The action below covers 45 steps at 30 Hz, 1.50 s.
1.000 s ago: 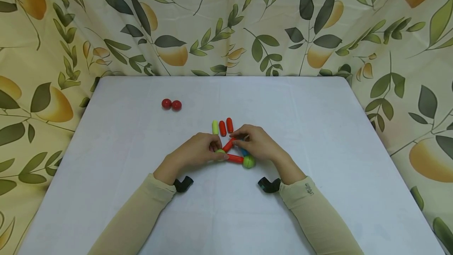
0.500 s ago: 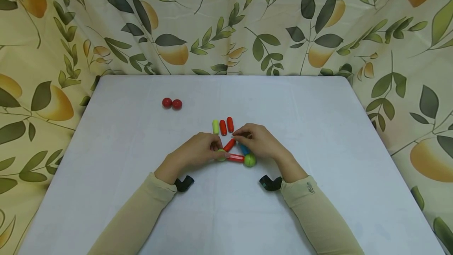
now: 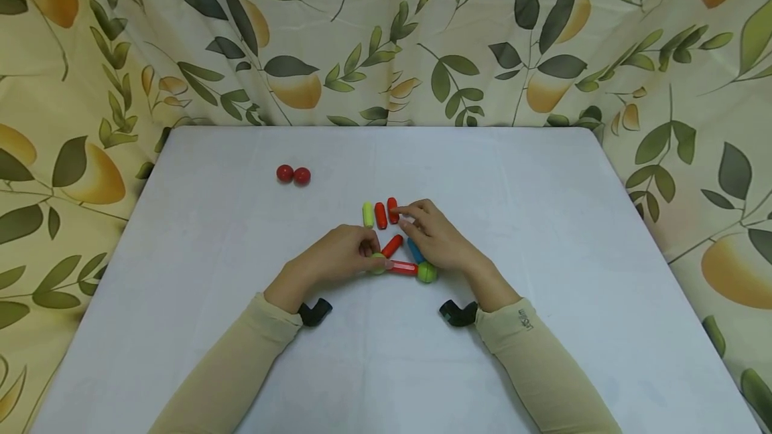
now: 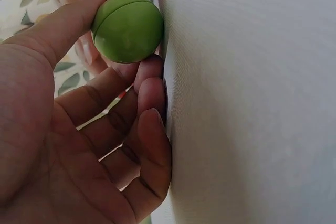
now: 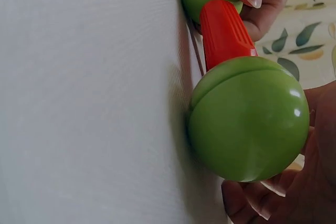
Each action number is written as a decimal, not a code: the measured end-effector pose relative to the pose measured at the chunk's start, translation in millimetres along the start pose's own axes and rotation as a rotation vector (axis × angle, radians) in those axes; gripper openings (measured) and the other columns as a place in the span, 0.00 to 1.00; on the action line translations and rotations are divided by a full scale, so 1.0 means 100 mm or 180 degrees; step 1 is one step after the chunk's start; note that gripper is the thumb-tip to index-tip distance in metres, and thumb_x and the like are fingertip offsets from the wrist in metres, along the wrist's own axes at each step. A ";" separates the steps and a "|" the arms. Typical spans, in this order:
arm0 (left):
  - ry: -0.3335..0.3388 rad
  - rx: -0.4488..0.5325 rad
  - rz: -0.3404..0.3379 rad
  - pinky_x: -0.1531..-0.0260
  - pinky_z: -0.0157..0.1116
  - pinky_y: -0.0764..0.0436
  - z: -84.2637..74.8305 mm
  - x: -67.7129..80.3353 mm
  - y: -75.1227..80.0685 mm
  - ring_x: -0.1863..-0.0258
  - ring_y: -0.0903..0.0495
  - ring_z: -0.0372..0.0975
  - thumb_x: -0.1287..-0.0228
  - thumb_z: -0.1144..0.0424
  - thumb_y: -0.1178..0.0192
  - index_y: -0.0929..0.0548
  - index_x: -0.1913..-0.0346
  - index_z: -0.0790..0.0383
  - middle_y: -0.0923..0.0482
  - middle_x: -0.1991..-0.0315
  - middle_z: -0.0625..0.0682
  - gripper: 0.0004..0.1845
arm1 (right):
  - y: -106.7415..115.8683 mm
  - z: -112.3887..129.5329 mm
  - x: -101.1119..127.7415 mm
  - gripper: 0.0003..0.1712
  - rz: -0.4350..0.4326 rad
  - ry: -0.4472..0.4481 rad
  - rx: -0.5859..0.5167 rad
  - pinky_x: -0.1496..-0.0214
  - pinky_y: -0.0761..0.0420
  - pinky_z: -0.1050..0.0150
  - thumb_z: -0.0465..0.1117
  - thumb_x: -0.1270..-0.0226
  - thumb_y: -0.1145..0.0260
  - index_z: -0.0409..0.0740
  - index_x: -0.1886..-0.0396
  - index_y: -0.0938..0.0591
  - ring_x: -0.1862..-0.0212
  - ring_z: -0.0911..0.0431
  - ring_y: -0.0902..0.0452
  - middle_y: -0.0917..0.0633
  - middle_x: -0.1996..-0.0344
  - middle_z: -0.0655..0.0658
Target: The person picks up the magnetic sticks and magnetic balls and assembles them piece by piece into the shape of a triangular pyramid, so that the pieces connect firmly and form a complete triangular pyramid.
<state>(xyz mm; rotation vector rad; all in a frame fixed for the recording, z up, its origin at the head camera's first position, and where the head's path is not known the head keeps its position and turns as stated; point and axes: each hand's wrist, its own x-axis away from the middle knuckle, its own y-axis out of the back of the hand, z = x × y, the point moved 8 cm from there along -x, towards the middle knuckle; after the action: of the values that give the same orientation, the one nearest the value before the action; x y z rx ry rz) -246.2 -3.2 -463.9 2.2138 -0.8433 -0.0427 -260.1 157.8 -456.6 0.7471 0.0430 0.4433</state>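
In the head view my left hand [image 3: 338,250] pinches a green ball [image 4: 128,29] between thumb and fingers. A front red rod [image 3: 403,267] joins it to a second green ball [image 5: 249,121] on the right. A slanted red rod [image 3: 392,245] runs back from the left ball, and a blue rod [image 3: 415,250] from the right one; these two lean toward each other. My right hand [image 3: 435,233] is over the blue rod with its fingers extended. Its index fingertip reaches a loose red rod [image 3: 393,208]; whether it touches cannot be told.
Beside that loose rod lie another red rod [image 3: 380,215] and a yellow-green rod [image 3: 368,215]. Two red balls [image 3: 293,175] sit together at the back left of the white-covered table [image 3: 512,186]. A leaf-and-fruit patterned curtain [image 3: 386,39] hangs behind.
My right hand has moved from the tops of the slanted red and blue rods back to the loose red rod, its fingers spreading. My left hand stays on the green ball.
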 end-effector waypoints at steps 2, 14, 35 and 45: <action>0.0008 0.0006 -0.0003 0.66 0.35 0.23 0.00 0.00 0.00 0.68 0.23 0.38 0.39 0.44 0.26 0.16 0.63 0.49 0.20 0.72 0.45 0.15 | 0.00 -0.01 0.00 0.24 0.0004 -0.0011 0.0016 0.39 0.23 0.49 0.50 0.17 0.46 0.51 0.28 0.25 0.43 0.47 0.26 0.27 0.37 0.41; -0.0017 -0.0128 -0.0012 0.71 0.34 0.27 -0.03 -0.07 -0.08 0.72 0.25 0.36 0.39 0.42 0.27 0.19 0.67 0.49 0.23 0.75 0.45 0.17 | 0.00 -0.08 0.01 0.24 0.0043 0.0027 0.0090 0.41 0.21 0.50 0.49 0.21 0.39 0.53 0.29 0.23 0.41 0.48 0.25 0.25 0.38 0.43; 0.0044 -0.0275 -0.0219 0.72 0.35 0.30 -0.11 -0.08 0.07 0.72 0.25 0.38 0.37 0.42 0.29 0.21 0.69 0.49 0.26 0.78 0.45 0.18 | 0.35 -0.21 0.08 0.36 0.0821 -0.0227 -0.0010 0.47 0.21 0.56 0.52 0.36 0.23 0.52 0.31 0.25 0.52 0.51 0.22 0.18 0.52 0.44; 0.0168 -0.0072 -0.0130 0.71 0.35 0.27 0.01 0.00 -0.02 0.71 0.23 0.38 0.40 0.39 0.28 0.20 0.71 0.48 0.23 0.77 0.45 0.19 | 0.18 -0.25 0.17 0.35 0.1242 -0.0232 -0.0182 0.54 0.22 0.61 0.47 0.41 0.20 0.48 0.35 0.21 0.57 0.51 0.22 0.17 0.60 0.46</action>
<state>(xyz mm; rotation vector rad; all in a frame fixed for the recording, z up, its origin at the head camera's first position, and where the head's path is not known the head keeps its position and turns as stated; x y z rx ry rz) -245.3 -2.6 -465.8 2.2014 -0.7651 -0.0134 -256.3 192.0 -461.2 0.7156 -0.1864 0.7848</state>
